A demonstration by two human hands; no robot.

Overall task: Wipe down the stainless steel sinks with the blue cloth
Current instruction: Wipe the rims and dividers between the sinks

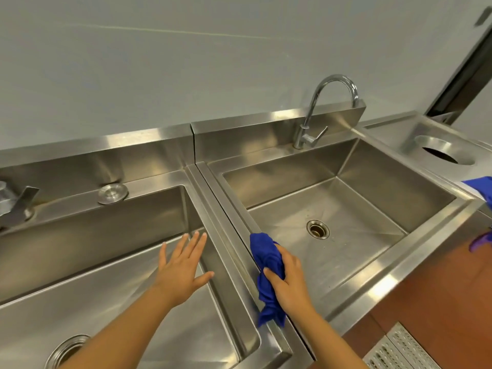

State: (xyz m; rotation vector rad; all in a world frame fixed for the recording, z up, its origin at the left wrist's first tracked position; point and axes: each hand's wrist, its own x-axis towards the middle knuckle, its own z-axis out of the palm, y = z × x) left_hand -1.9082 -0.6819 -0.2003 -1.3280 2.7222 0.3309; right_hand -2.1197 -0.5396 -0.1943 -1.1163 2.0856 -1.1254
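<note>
Here: left hand [183,265], lower centre, palm down, fingers straight and spread, thumb out, holding nothing, over the right part of the left sink [106,230]; whether it touches the steel cannot be told. Right hand [288,278], just right of it, fingers and thumb curled round the cloth [267,262], pressing it on the left rim of the right sink [359,209].

Cloth: one, deep blue, bunched and creased, lying along that rim, one end past the fingertips, the other trailing below the wrist.

Sinks: two, stainless steel, side by side.

Drains: two, left drain [66,350], right drain [317,229].

Taps: two, left tap [13,203] cut off by the frame edge, gooseneck tap [330,107] behind the right sink.
</note>
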